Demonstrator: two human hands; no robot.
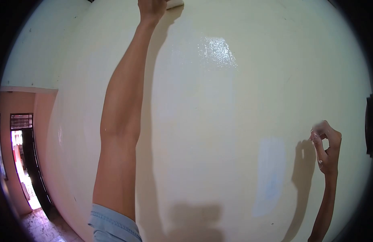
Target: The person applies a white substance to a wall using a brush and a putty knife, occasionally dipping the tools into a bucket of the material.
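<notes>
My left hand [152, 9] is raised to the top edge of the view, partly cut off, with its fingers closed. It grips a pale, soft-looking pad [175, 4] pressed near the wall; only the pad's lower end shows. On the right, my right hand [326, 147] is in front of the wall, thumb and fingers curled into a ring with the tips together. White smears of paint mark its thumb and fingers. What the pinch holds, if anything, I cannot tell. Both hands face the cream wall [202, 153], which has a wet, shiny patch [218, 52] between them.
A bluish-white patch [270, 175] marks the wall left of my right hand. At the far left, a dark door [32, 169] stands ajar in a pink wall [43, 121], above a tiled floor [45, 228]. A dark object [370, 125] juts in at the right edge.
</notes>
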